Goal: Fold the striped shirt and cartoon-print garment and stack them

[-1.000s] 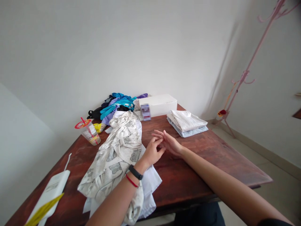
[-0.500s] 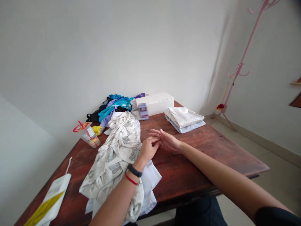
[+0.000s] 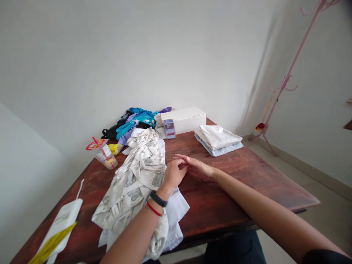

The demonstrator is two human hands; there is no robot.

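Over the table's middle my left hand (image 3: 175, 174), with a black band and a red cord at the wrist, meets my right hand (image 3: 199, 167). The left thumb and fingers are curled together against the fingers of the right hand; what lies between them, if anything, is hidden. My right hand is open, fingers stretched out and pointing left, holding nothing visible. Beneath and left of the left forearm lies a crumpled white cloth with grey prints (image 3: 137, 176), with a plain white cloth (image 3: 176, 209) partly under it. A folded white and pale blue stack (image 3: 217, 139) sits beyond the right hand.
On the dark wooden table (image 3: 209, 205) stand a plastic cup with a straw (image 3: 104, 156), a white box (image 3: 187, 119) and a heap of blue and purple clothes (image 3: 140, 123). A white flat device with a cord (image 3: 64, 223) lies front left. A pink coat stand (image 3: 295, 60) stands right.
The fingers of my right hand have lowered and drawn closer together over my left hand. The view has shifted slightly; the cloths and other objects stay in place.
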